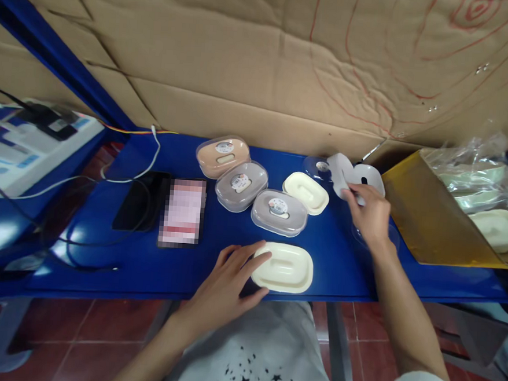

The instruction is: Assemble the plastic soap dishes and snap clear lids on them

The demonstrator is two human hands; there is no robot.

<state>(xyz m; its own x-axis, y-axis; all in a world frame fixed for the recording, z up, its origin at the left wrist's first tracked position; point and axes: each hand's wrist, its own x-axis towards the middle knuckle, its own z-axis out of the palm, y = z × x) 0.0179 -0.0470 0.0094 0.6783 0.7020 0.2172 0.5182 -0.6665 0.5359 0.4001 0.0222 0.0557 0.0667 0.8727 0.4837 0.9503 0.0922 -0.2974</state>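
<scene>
A cream soap dish (pixel 289 269) lies flat near the table's front edge. My left hand (pixel 233 273) grips its left end, thumb at the near rim and fingers across the far rim and top. Farther right, my right hand (pixel 370 215) pinches a curled white strip (pixel 340 174) beside a white roll with a dark hole (pixel 373 177). The strip looks like label backing, though its print is hidden. A second cream soap dish (pixel 306 192) sits behind the first. Grey soap dishes (pixel 279 212) and a peach one (pixel 222 156), with clear covers and round stickers, stand to the left.
A clear cover with a sticker (pixel 317 169) lies behind the strip; another clear cover (pixel 376 237) is under my right wrist. An open carton (pixel 397 218) with wrapped dishes stands right. Left are a phone (pixel 183 213), a dark device (pixel 137 202), cables and a power strip (pixel 25 154).
</scene>
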